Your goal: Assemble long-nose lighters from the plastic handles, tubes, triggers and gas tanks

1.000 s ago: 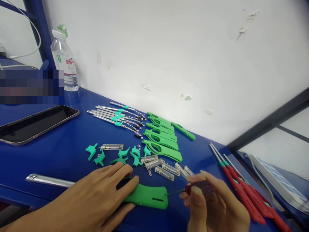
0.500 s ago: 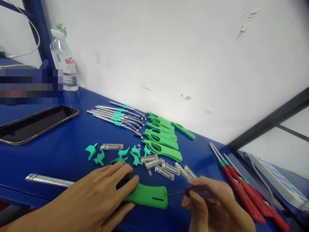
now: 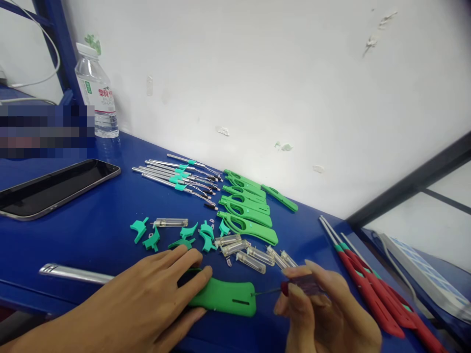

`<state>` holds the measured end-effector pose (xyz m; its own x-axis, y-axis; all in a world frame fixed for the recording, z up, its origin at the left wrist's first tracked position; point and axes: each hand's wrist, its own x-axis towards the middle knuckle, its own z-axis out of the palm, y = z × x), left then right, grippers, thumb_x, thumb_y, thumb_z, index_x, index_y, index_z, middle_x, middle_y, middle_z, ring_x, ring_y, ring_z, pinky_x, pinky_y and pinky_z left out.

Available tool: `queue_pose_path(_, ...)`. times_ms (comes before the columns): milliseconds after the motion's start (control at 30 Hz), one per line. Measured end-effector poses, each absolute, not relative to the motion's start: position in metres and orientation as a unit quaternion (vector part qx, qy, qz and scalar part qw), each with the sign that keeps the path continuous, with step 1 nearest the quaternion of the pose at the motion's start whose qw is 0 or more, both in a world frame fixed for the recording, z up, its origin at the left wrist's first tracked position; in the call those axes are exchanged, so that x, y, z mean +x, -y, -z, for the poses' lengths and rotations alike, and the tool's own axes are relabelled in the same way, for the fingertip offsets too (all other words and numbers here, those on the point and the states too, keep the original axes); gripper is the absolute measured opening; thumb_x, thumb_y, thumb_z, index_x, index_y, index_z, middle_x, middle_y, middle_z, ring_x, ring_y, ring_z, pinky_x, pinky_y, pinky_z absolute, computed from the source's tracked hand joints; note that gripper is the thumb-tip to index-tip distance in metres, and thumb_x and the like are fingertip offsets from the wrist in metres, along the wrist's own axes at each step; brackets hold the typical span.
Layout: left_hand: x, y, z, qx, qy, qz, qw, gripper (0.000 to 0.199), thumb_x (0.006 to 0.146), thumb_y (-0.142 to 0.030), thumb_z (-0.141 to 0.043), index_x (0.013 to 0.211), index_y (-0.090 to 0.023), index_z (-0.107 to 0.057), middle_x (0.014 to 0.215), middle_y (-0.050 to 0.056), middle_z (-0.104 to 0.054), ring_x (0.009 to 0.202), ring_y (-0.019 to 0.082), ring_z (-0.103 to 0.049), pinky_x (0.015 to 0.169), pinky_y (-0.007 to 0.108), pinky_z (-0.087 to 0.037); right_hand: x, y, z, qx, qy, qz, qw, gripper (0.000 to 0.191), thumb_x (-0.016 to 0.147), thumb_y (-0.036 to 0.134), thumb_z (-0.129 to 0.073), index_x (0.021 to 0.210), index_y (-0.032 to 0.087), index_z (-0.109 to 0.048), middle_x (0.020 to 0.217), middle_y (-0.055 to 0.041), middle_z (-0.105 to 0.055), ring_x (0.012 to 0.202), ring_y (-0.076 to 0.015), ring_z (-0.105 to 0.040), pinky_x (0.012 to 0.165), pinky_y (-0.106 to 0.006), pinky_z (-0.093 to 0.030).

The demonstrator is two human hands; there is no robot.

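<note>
My left hand [image 3: 162, 294] presses on a green lighter body [image 3: 228, 298] with a metal tube [image 3: 73, 273] sticking out to the left. My right hand [image 3: 324, 309] grips a small screwdriver [image 3: 301, 286] with a dark red, see-through handle; its thin shaft reaches the right end of the green body. Just beyond the hands lie clear fuel cartridges [image 3: 250, 263] and teal triggers [image 3: 151, 240]. Farther back are several green handle shells [image 3: 253, 229] and several metal tubes with wires [image 3: 162, 181].
Finished-looking red lighters [image 3: 379, 304] lie at the right. A black phone [image 3: 59, 189] and a water bottle [image 3: 96, 93] stand or lie at the left on the blue table [image 3: 110, 220]. Behind is a white wall; a power strip [image 3: 423, 274] is at far right.
My right hand has shifted and turned slightly with the screwdriver, its fingers a little higher. My left hand and the green body have barely moved.
</note>
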<state>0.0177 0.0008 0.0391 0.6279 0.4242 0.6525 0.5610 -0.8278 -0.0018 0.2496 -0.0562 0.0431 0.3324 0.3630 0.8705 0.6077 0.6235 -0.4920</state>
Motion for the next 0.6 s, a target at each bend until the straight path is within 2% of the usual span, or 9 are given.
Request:
queue_pose_path(133,0.0170,-0.0008,-0.0403,-0.896,0.265,0.341,0.101,0.041,0.124,-0.050,-0.037,0.122,-0.031,-0.073,0.117,-0.007,-0.084,0.112,0.018,-0.077,0.103,0.032,-0.050,0.2545,0.0574,-0.0431,-0.423,0.584,0.115,0.683,0.023,0.097,0.011,-0.085,0.115,0.025,-0.086,0.085,0.0023,-0.080,0.052,-0.0099,-0.064,0.038,-0.022,-0.050)
queue_pose_path(300,0.0138,-0.0027,-0.0411,-0.906,0.247,0.319,0.125,0.041,0.125,-0.046,-0.035,0.126,-0.030,-0.073,0.121,-0.006,-0.084,0.114,0.017,-0.076,0.103,0.031,-0.051,0.2483,0.0554,-0.0428,-0.432,0.563,0.100,0.697,0.013,0.105,0.018,-0.079,0.114,0.026,-0.086,0.090,0.0013,-0.082,0.049,-0.0078,-0.063,0.037,-0.021,-0.050)
queue_pose_path(467,0.0146,-0.0030,-0.0395,-0.903,0.257,0.327,0.110,0.037,0.124,-0.048,-0.038,0.123,-0.031,-0.071,0.120,-0.007,-0.083,0.113,0.018,-0.076,0.101,0.032,-0.052,0.2532,0.0563,-0.0397,-0.431,0.595,0.060,0.676,0.026,0.110,0.018,-0.071,0.129,0.031,-0.083,0.099,0.0012,-0.086,0.049,-0.0085,-0.068,0.040,-0.021,-0.057)
queue_pose_path(600,0.0150,-0.0032,-0.0400,-0.903,0.246,0.332,0.111,0.033,0.124,-0.047,-0.041,0.127,-0.030,-0.069,0.120,-0.006,-0.083,0.113,0.017,-0.076,0.102,0.031,-0.051,0.2560,0.0573,-0.0399,-0.418,0.600,0.072,0.678,0.029,0.104,0.010,-0.078,0.125,0.029,-0.085,0.093,0.0018,-0.084,0.054,-0.0092,-0.069,0.040,-0.019,-0.055)
